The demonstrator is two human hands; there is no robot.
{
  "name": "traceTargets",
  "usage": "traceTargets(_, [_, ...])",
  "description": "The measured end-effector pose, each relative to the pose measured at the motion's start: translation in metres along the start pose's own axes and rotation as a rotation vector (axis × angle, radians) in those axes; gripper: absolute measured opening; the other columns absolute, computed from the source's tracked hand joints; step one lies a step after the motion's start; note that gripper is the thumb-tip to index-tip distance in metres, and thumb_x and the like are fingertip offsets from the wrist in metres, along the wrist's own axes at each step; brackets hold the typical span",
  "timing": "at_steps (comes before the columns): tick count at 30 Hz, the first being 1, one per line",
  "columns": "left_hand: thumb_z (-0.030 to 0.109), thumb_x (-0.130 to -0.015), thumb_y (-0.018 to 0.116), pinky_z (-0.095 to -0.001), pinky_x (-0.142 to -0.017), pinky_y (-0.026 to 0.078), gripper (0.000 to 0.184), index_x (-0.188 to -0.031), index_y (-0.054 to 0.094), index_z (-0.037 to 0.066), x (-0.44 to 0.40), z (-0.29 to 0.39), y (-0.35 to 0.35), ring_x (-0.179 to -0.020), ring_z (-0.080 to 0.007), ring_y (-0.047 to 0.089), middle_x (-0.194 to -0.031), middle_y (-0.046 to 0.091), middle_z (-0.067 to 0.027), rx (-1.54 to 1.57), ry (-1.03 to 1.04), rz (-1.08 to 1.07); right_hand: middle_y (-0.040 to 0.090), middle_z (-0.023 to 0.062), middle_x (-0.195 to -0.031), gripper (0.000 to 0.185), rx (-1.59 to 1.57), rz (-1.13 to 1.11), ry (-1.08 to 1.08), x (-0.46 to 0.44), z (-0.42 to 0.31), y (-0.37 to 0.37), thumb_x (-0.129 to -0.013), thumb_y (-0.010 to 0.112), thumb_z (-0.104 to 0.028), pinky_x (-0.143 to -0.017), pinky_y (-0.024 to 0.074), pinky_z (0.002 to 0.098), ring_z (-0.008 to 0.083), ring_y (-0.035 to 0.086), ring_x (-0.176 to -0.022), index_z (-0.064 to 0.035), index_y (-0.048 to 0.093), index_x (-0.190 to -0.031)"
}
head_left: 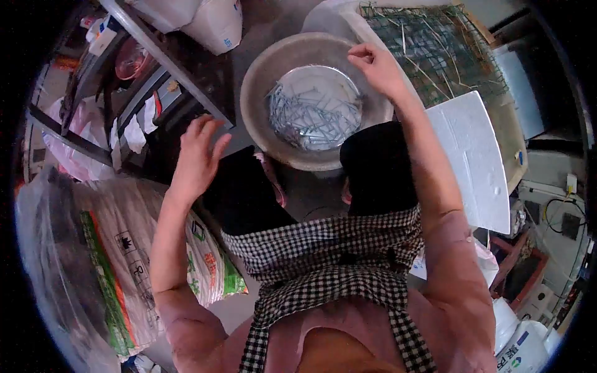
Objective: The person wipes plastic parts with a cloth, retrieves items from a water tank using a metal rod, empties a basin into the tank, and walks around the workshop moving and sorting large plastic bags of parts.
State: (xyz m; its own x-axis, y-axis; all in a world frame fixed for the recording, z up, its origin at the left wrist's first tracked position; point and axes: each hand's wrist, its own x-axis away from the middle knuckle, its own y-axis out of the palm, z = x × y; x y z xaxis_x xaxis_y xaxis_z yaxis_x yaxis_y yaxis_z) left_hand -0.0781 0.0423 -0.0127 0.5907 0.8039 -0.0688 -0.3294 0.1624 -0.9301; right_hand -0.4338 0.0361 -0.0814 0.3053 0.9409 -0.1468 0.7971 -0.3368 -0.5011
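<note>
A wide grey basin (254, 105) stands on the floor in front of my knees. Inside it, many thin silvery-blue stick-like pieces (311, 121) lie heaped over a pale round bottom, thickest at the left and front. My right hand (376, 67) is above the basin's right rim, its fingers curled toward the thumb; whatever they may hold is too small or hidden to see. To the left of the basin, my left hand (200, 152) hangs in the air with thumb and fingers apart, holding nothing. It is near my knee and a metal frame.
At upper right, green netting (435, 50) covers a pale tub, with a white foam board (476, 161) beside my right arm. A metal rack (168, 62) stands at upper left. Printed sacks (130, 248) lie at left, partly under clear plastic. A white sack (214, 28) stands behind.
</note>
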Motion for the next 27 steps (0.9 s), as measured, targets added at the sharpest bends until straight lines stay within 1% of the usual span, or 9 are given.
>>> traceTargets(4, [0.021, -0.082, 0.053, -0.0407, -0.086, 0.037, 0.035, -0.111, 0.047, 0.003, -0.043, -0.007, 0.034, -0.103, -0.0358, 0.044, -0.112, 0.045, -0.0175, -0.041, 0.116, -0.475, 0.06, 0.015, -0.088, 0.031, 0.193, -0.257, -0.048, -0.033, 0.067, 0.004, -0.071, 0.062, -0.027, -0.07, 0.0459, 0.0311, 0.0262, 0.059, -0.078, -0.0019, 0.059, -0.09])
traceTargets(8, [0.031, -0.08, 0.054, -0.0406, -0.085, 0.037, 0.045, -0.113, 0.045, 0.002, -0.111, -0.059, 0.123, -0.101, -0.0358, 0.047, -0.105, 0.051, -0.0219, 0.163, 0.036, -0.818, 0.061, 0.0157, -0.082, 0.033, 0.789, -0.956, 0.263, -0.052, 0.189, 0.048, -0.07, 0.061, -0.033, -0.074, 0.045, 0.0347, 0.028, 0.058, -0.083, -0.0042, 0.062, -0.085])
traceTargets(13, [0.042, -0.076, 0.055, -0.0387, -0.086, 0.039, 0.057, -0.11, 0.046, -0.002, -0.209, -0.135, 0.261, -0.101, -0.0348, 0.049, -0.106, 0.051, -0.0246, 0.047, -0.063, -0.867, 0.054, 0.0218, -0.101, 0.045, 1.024, -1.311, 0.227, -0.068, 0.298, 0.114, -0.07, 0.063, -0.033, -0.078, 0.0438, 0.0387, 0.0357, 0.053, -0.092, 0.0016, 0.055, -0.097])
traceTargets(14, [0.043, -0.075, 0.056, -0.0376, -0.087, 0.039, 0.059, -0.111, 0.045, -0.003, -0.23, -0.144, 0.284, -0.101, -0.0346, 0.049, -0.106, 0.051, -0.0249, 0.028, -0.158, -0.889, 0.054, 0.0218, -0.101, 0.045, 1.005, -1.33, 0.231, -0.068, 0.311, 0.124, -0.07, 0.063, -0.033, -0.078, 0.0438, 0.0387, 0.0357, 0.053, -0.092, 0.0016, 0.055, -0.097])
traceTargets(16, [0.044, -0.074, 0.056, -0.0387, -0.089, 0.037, 0.062, -0.114, 0.043, -0.002, -0.261, -0.181, 0.348, -0.103, -0.0341, 0.048, -0.108, 0.05, -0.0234, 0.051, -0.255, -0.875, 0.052, 0.0203, -0.104, 0.038, 1.051, -0.709, 0.407, -0.061, 0.331, 0.136, -0.074, 0.054, -0.026, -0.08, 0.043, 0.042, 0.0357, 0.049, -0.1, 0.0008, 0.053, -0.1])
traceTargets(20, [0.051, -0.071, 0.056, -0.043, -0.094, 0.032, 0.074, -0.122, 0.034, 0.003, -0.285, -0.192, 0.429, -0.113, -0.0315, 0.041, -0.119, 0.043, -0.0179, -0.195, -0.571, -0.578, 0.041, 0.0211, -0.115, 0.046, 0.902, -0.693, 0.53, -0.075, 0.373, 0.156, -0.075, 0.052, -0.023, -0.079, 0.0429, 0.0452, 0.0414, 0.042, -0.105, -0.001, 0.041, -0.114])
traceTargets(21, [0.055, -0.07, 0.054, -0.0475, -0.094, 0.028, 0.077, -0.125, 0.031, 0.007, -0.294, -0.177, 0.427, -0.118, -0.03, 0.035, -0.126, 0.035, -0.0154, -0.156, -0.691, -0.642, 0.042, 0.0205, -0.113, 0.048, 0.927, -0.587, 0.534, -0.071, 0.379, 0.164, -0.072, 0.054, -0.023, -0.08, 0.0433, 0.0441, 0.0387, 0.044, -0.104, 0.0003, 0.041, -0.112])
traceTargets(24, [0.06, -0.068, 0.054, -0.0489, -0.094, 0.029, 0.08, -0.125, 0.032, 0.009, -0.292, -0.144, 0.436, -0.117, -0.0309, 0.034, -0.127, 0.034, -0.0166, -0.089, -0.648, -0.623, 0.044, 0.0191, -0.11, 0.049, 0.858, -0.541, 0.588, -0.063, 0.365, 0.181, -0.069, 0.057, -0.021, -0.081, 0.0433, 0.0433, 0.0351, 0.047, -0.102, 0.0013, 0.041, -0.11])
traceTargets(27, [0.054, -0.07, 0.055, -0.0548, -0.088, 0.029, 0.072, -0.123, 0.035, 0.01, -0.256, -0.124, 0.465, -0.11, -0.0342, 0.039, -0.119, 0.04, -0.0163, -0.045, -0.303, -0.595, 0.045, 0.0174, -0.108, 0.05, 0.729, -0.606, 0.527, -0.034, 0.349, 0.201, -0.068, 0.057, -0.021, -0.081, 0.0421, 0.0439, 0.0335, 0.048, -0.099, 0.0004, 0.042, -0.11])
